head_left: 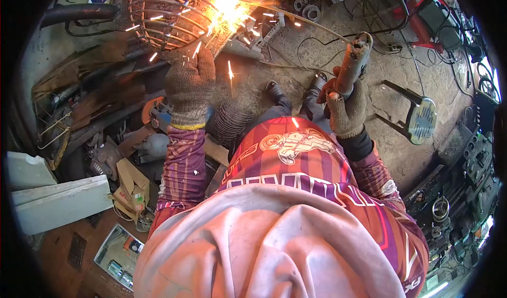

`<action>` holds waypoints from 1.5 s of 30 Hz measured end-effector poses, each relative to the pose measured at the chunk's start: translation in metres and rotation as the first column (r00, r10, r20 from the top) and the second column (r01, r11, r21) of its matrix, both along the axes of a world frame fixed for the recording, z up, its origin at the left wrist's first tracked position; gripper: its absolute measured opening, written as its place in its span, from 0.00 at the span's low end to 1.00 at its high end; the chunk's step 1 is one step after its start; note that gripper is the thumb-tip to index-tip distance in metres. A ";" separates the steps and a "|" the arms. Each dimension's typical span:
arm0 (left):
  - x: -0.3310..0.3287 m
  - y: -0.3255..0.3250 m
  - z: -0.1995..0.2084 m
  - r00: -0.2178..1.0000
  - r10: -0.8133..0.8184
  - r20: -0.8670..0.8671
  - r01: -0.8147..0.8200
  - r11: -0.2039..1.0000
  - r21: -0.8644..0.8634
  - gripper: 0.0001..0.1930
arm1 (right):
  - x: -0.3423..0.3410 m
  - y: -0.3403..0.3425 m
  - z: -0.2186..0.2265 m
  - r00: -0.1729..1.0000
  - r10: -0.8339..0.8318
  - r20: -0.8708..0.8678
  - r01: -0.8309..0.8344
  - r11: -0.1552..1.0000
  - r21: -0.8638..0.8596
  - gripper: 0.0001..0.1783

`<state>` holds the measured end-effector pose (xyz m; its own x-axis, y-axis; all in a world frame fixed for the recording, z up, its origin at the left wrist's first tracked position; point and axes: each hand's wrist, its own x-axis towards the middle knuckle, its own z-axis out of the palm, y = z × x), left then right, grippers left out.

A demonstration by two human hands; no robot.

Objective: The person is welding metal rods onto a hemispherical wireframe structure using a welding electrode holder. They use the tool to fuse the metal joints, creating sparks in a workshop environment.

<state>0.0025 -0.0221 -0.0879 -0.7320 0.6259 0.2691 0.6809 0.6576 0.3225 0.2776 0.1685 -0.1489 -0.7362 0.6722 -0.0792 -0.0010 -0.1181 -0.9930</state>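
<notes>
My right hand point(348, 105), in a knit work glove, is closed around a worn welding electrode holder point(355, 65). A thin electrode rod point(317, 25) runs from the holder leftward to a bright arc with flying sparks point(228, 10). The arc burns at the right side of a round cage of bent metal rods point(158, 21); the glare hides the exact contact spot. My left hand point(193, 81), in a knit glove with a yellow cuff edge, lies with its fingers stretched out together at the cage's near edge, just below the arc. I cannot see it gripping anything.
A coil spring point(231, 121) stands beside my left forearm. Farther left are a cardboard box point(129, 187) and white boards point(63, 203). To the right are a small stool point(421, 121), loose cables and a red-framed machine point(435, 23). Metal parts line the right edge.
</notes>
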 end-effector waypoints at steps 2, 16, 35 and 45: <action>-0.001 -0.002 -0.004 0.999 -0.015 -0.031 0.017 0.997 0.078 0.10 | -0.004 -0.004 0.003 1.000 -0.018 -0.016 0.017 0.999 -0.048 0.27; 0.000 -0.003 0.000 0.999 -0.025 -0.023 0.026 0.999 0.040 0.08 | -0.007 -0.004 0.004 0.999 0.003 0.035 -0.002 0.999 -0.039 0.43; 0.001 -0.002 -0.009 0.993 -0.006 0.116 -0.014 0.986 0.166 0.09 | -0.005 0.002 0.005 0.997 -0.060 -0.050 0.067 0.984 0.164 0.40; 0.001 -0.004 -0.005 1.000 -0.011 -0.004 0.011 0.999 0.050 0.14 | -0.001 -0.001 -0.004 1.000 -0.001 -0.013 0.001 0.999 -0.034 0.42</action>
<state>0.0036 -0.0260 -0.0932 -0.7239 0.6198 0.3031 0.6894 0.6329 0.3524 0.2762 0.1678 -0.1528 -0.7365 0.6701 -0.0922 -0.0140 -0.1514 -0.9884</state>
